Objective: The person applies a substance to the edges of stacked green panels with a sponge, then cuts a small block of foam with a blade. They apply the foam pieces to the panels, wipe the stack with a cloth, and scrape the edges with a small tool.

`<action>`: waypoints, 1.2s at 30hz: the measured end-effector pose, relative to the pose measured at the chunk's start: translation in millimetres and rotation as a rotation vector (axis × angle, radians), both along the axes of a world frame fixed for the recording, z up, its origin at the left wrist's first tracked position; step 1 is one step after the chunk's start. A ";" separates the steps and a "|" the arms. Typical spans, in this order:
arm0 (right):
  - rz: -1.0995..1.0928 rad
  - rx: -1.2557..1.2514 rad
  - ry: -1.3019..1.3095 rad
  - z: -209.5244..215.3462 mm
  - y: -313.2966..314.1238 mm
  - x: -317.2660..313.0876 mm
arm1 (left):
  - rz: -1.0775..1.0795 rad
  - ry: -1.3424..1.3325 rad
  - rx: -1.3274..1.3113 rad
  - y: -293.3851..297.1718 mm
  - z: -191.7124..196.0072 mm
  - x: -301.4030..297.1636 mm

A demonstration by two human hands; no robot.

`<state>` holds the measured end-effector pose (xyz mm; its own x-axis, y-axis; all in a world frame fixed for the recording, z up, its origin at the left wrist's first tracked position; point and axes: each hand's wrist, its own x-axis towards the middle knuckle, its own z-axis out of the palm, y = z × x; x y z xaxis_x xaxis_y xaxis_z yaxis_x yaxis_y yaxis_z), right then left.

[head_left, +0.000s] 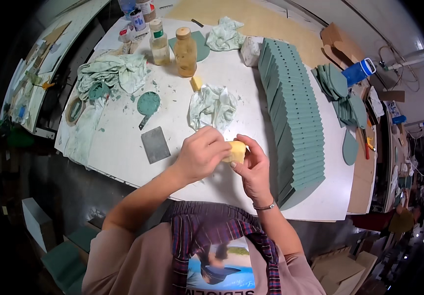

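Both hands close together above the near part of the white worktable [123,147]. Left hand [201,153] curled shut, knuckles up, fingers closed on a small pale yellow sponge block [237,151]. Right hand [252,166] gripping the same block from the other side, thumb and fingertips pressed on it, thin bracelet [265,207] at the wrist. Block held in the air between the two hands, mostly covered by the left fingers, so full shape hard to make out.

Just behind the hands, a crumpled white cloth with green stains [212,105]. Left of it, a flat grey rectangular plate [155,144] and a round green-covered disc with a short handle [148,104]. Further left, a bigger heap of stained cloth [113,71]. To the right, a long leaning row of flat green-grey tiles [293,123], very near the right hand and closing that side of the table. Beyond the row, a loose pile of rounded green pieces [339,93] and a blue container [358,72].

At the far edge, an amber plastic bottle [186,51] and a clear bottle with yellowish liquid [159,43], a small yellow piece [196,82] lying just in front of them. Another crumpled cloth [226,33] behind.

Lower part cut by own chest and plaid cloth [212,231]. Room on the far right dark and blurred, not possible to tell details there.
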<state>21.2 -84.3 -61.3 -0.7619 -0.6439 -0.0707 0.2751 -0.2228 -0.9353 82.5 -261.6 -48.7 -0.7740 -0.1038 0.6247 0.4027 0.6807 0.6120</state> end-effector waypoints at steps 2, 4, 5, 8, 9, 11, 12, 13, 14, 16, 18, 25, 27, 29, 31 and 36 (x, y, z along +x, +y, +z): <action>-0.014 -0.010 -0.005 2.6 -2.7 -0.4 | 0.003 0.021 -0.005 -4.1 -1.5 -0.5; -0.079 -0.064 -0.040 3.9 -3.4 1.7 | 0.003 0.036 -0.008 -9.3 -4.5 4.2; -0.079 -0.062 -0.038 5.7 -3.8 2.8 | 0.092 0.025 -0.016 -13.6 -8.8 5.2; -0.070 -0.095 -0.019 13.8 -5.7 2.0 | 0.222 -0.086 0.011 -37.9 -19.9 10.6; -0.047 -0.088 0.014 14.7 -4.2 0.6 | 0.259 -0.193 0.047 -42.9 -19.2 12.2; -0.023 -0.079 0.049 14.4 -0.7 -2.7 | 0.193 -0.314 -0.010 -41.2 -15.3 15.4; -0.004 -0.049 0.091 12.9 0.2 -5.2 | 0.081 -0.274 0.065 -35.7 -14.8 14.1; 0.014 -0.020 0.133 11.9 0.7 -6.5 | -0.033 -0.232 0.138 -30.5 -13.8 13.4; 0.015 -0.020 0.135 11.5 1.1 -6.6 | -0.224 -0.351 0.379 -27.4 -9.4 14.9; -0.013 0.038 0.183 13.3 0.4 -3.7 | -0.239 -0.430 0.530 -3.7 2.4 21.8; -0.061 0.000 0.132 20.6 -2.1 5.7 | -0.256 -0.501 0.777 7.8 -2.9 26.3; -0.058 0.016 -0.073 11.1 17.0 3.4 | -0.514 -0.641 1.546 -0.6 -11.9 41.1; -0.026 -0.044 -0.147 13.7 15.2 6.7 | -0.500 -0.649 1.550 2.2 -14.6 42.6; 0.046 -0.138 -0.162 15.9 10.0 12.0 | -0.505 -0.731 1.502 3.4 -17.6 44.3; 0.085 -0.119 -0.149 9.1 11.7 13.6 | -0.445 -0.783 1.436 10.3 -8.8 46.6; 0.133 -0.168 -0.348 1.0 20.6 13.0 | -0.079 -0.686 0.894 21.3 -15.3 52.3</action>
